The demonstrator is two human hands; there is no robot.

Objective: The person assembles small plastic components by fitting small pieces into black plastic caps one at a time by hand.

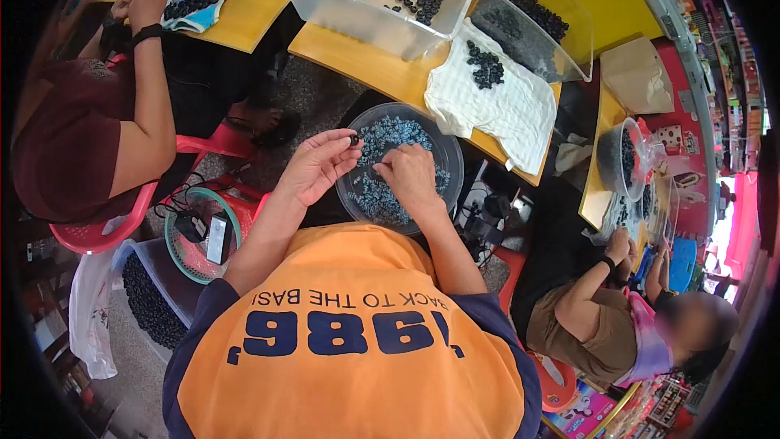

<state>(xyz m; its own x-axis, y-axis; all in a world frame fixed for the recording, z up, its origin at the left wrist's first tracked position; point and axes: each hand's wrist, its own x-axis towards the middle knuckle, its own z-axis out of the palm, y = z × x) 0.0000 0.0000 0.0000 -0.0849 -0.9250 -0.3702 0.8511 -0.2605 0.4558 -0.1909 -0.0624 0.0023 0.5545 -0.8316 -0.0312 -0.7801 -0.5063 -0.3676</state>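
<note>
My left hand (318, 164) pinches a small black round part (354, 140) between thumb and fingertips, at the left rim of a round clear bowl (457, 164). Many small blue-grey pieces (382, 202) lie spread inside that bowl, which sits in front of my lap. Over the bowl's right half is my right hand (412, 178), its fingers curled together just above the pieces or touching them. What its fingertips hold, if anything, is hidden.
Ahead on a yellow table (357, 53) stand two clear bins (382, 28) of black parts and a white cloth (487, 114) with more. People work at left and right. Left of me are a green-rimmed basket (168, 236) and a sack (150, 301) of black parts.
</note>
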